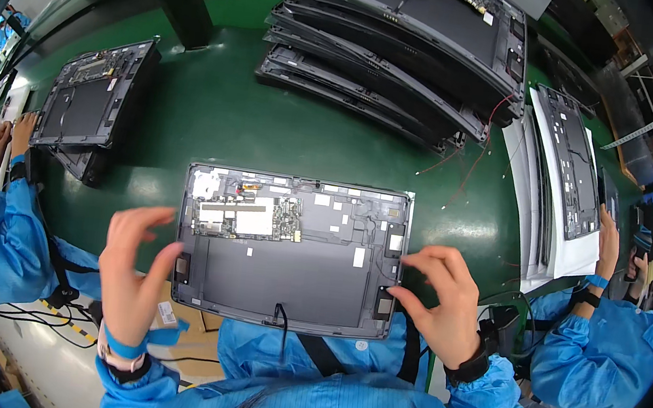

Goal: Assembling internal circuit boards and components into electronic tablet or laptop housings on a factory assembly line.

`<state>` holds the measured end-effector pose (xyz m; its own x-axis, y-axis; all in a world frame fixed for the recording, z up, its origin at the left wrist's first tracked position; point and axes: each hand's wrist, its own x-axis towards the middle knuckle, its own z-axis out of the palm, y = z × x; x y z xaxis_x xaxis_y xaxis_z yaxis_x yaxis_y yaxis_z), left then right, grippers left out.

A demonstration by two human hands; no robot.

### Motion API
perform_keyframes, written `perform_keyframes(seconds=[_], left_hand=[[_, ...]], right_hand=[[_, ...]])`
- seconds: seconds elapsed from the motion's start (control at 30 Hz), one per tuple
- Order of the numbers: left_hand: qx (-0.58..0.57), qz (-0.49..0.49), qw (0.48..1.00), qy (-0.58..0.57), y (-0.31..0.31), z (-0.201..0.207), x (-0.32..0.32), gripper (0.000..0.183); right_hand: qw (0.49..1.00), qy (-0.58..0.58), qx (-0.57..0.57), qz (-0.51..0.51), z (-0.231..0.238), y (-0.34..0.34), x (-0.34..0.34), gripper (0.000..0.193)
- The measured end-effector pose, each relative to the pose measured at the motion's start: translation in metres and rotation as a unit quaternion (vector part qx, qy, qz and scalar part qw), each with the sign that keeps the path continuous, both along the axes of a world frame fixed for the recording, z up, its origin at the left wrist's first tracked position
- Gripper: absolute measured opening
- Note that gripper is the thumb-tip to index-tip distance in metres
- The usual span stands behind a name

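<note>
An open tablet housing [293, 273], dark grey and shallow, lies on the green table in front of me. A circuit board [247, 217] with a pale rectangular cover sits in its upper left part. From its near edge a short black cable [283, 325] hangs down. At the housing's left side is my left hand [133, 262], thumb and fingers apart, holding nothing. My right hand [443, 306] is curved at the right edge, fingers and thumb apart; its tips are close to the rim, and whether they touch it I cannot tell.
A tall stack of similar housings [377, 55] stands at the back, thin red wires [474, 165] trailing from it. More housings [90, 102] are piled at the left. White sheets [536, 222] lie under another housing [571, 169] at the right. Co-workers in blue [0, 237] flank me.
</note>
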<state>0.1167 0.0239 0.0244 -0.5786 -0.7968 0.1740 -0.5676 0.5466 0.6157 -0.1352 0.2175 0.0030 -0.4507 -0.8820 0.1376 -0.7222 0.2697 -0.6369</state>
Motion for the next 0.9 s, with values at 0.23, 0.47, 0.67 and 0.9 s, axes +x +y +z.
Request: perform_keyframes(seconds=[0.23, 0.47, 0.67, 0.9], left_hand=[[-0.054, -0.208, 0.972, -0.095, -0.019, -0.009, -0.073, 0.043], [-0.012, -0.208, 0.971, -0.113, -0.023, -0.008, -0.085, 0.036], [0.141, -0.209, 0.964, -0.081, -0.023, -0.005, -0.09, 0.029], [0.115, -0.246, 0.962, 0.036, -0.007, 0.005, -0.123, 0.015]], right_hand=[[0.991, 0.097, 0.045, 0.086, 0.001, -0.009, -0.002, 0.016], [0.998, 0.04, -0.044, 0.0, 0.006, -0.014, -0.001, 0.016], [0.99, 0.014, -0.141, 0.022, 0.001, -0.035, 0.004, 0.02], [0.984, -0.005, -0.168, 0.061, -0.015, -0.05, -0.001, 0.042]])
